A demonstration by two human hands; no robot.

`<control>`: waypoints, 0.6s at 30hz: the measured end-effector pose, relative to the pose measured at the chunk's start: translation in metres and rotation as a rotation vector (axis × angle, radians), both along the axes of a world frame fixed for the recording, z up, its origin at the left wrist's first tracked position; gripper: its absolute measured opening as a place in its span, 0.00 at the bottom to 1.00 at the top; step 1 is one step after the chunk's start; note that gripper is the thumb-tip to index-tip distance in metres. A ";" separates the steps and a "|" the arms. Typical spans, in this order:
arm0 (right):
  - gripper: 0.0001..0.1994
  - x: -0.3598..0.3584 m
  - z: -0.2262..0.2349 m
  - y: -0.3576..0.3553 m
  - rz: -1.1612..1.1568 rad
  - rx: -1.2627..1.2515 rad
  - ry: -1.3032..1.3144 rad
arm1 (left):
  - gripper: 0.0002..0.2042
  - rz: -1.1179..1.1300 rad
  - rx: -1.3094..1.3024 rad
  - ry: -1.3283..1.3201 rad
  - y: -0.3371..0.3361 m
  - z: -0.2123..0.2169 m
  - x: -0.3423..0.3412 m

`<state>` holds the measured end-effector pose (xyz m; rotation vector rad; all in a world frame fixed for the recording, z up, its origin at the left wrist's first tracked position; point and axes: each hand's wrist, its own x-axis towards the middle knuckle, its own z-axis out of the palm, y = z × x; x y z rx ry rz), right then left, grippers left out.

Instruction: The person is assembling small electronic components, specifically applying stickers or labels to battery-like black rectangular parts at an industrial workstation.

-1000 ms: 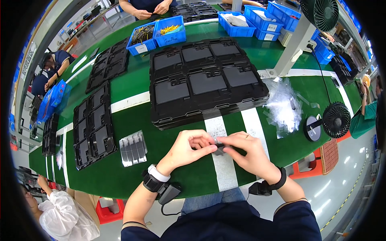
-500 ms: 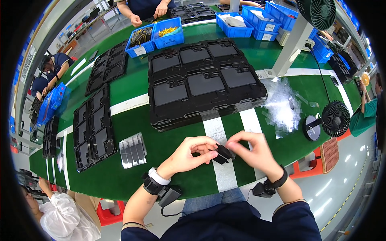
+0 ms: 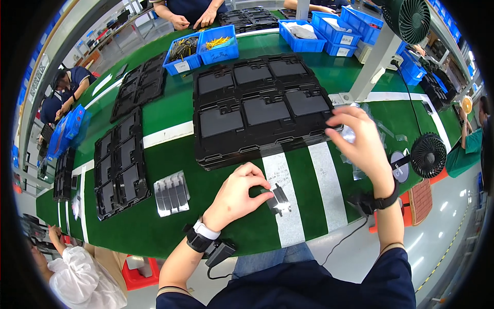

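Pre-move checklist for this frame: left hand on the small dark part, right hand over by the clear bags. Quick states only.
1. Left hand grips the small dark flat part at its fingertips: ok.
2. Part sits over the white stripe on the green table, in plain view: ok.
3. Right hand is open and off the part, fingers spread by the pile of clear plastic bags: ok.
4. Right hand holding a bag: cannot tell.
5. Stack of black moulded trays lies flat, within reach ahead: ok.
6. Grey ribbed tray to the left is apart from both hands: ok.
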<state>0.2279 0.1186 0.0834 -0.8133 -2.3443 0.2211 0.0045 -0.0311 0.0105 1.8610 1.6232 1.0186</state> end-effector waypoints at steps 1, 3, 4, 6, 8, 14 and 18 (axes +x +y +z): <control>0.09 -0.019 -0.001 0.002 0.066 0.018 0.004 | 0.09 -0.035 -0.018 -0.004 -0.002 -0.001 -0.003; 0.13 -0.044 -0.008 0.012 0.128 0.018 -0.050 | 0.09 -0.089 -0.030 -0.008 -0.001 0.001 -0.001; 0.16 -0.055 -0.016 0.019 0.118 0.019 -0.064 | 0.09 -0.127 -0.028 -0.006 0.000 0.002 0.000; 0.18 -0.073 -0.036 0.028 0.115 0.017 -0.071 | 0.09 -0.159 -0.037 -0.009 0.000 0.003 0.002; 0.22 -0.087 -0.049 0.032 -0.025 0.138 -0.186 | 0.09 -0.153 -0.019 -0.026 0.000 0.005 0.002; 0.21 -0.097 -0.048 0.040 0.060 0.023 -0.011 | 0.07 -0.023 0.120 -0.151 0.002 0.004 0.004; 0.12 -0.095 -0.031 0.033 0.294 -0.061 0.036 | 0.05 0.209 0.339 -0.177 0.003 0.010 0.005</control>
